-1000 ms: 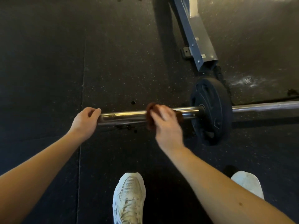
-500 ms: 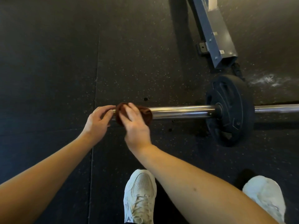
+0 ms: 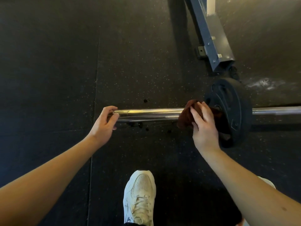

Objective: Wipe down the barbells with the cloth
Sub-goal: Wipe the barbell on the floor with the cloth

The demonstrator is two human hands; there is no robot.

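Observation:
A chrome barbell (image 3: 149, 113) lies across the black rubber floor, with a black weight plate (image 3: 231, 110) on it at the right. My left hand (image 3: 105, 123) grips the free end of the sleeve, fingers curled round it. My right hand (image 3: 203, 126) holds a dark brown cloth (image 3: 184, 116) wrapped round the sleeve, right beside the plate. Past the plate the thinner shaft (image 3: 276, 110) runs off the right edge.
A grey steel rack foot (image 3: 216, 44) lies on the floor behind the plate. White chalk marks (image 3: 263, 83) show at the right. My white shoe (image 3: 138, 198) stands below the bar; a second shoe (image 3: 267, 183) peeks out under my right forearm.
My right hand has slid the cloth along the sleeve from next to the left hand to the plate. My left hand stays on the sleeve's end.

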